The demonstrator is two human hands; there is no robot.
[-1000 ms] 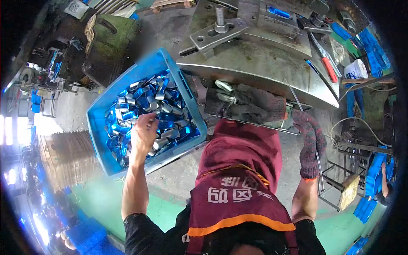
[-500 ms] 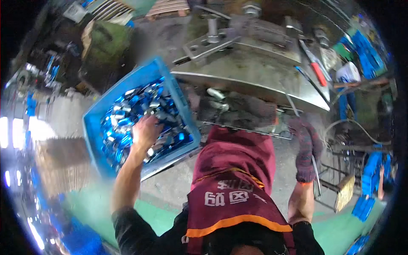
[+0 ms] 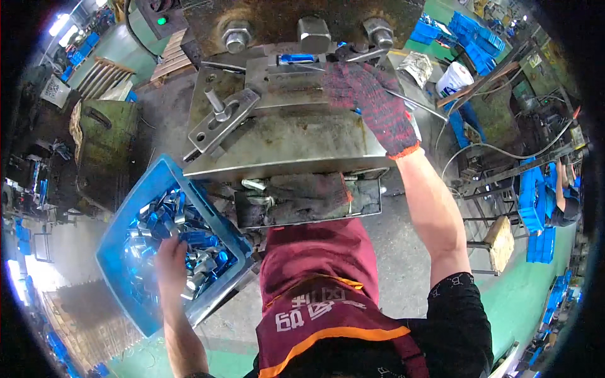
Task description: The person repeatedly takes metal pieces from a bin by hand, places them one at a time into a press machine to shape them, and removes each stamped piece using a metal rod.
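Note:
My bare left hand point(image 3: 171, 258) is over a blue plastic crate point(image 3: 135, 189) at the left, close to the small shiny blue and silver metal pieces point(image 3: 200, 238) heaped in it. Motion blur hides whether its fingers grip one. My right hand point(image 3: 368, 94), in a dark knitted glove with an orange cuff, is closed around a thin metal rod point(image 3: 419, 106). The rod's back end sticks out to the right, and its front part reaches left over the press's die block point(image 3: 283, 94). One blue metal piece point(image 3: 297, 58) lies in the slot there.
Above the die hangs the press head point(image 3: 315, 12) with large bolts. A clamp bar with an upright bolt point(image 3: 224, 113) sits left on the press bed. A dark metal tray point(image 3: 302, 201) is fixed below the front edge. A stool point(image 3: 498, 246) stands at right.
My right hand has swung from beside the bed up to the die with the rod. My left hand remains at the crate. My view has shifted, bringing the press head into sight.

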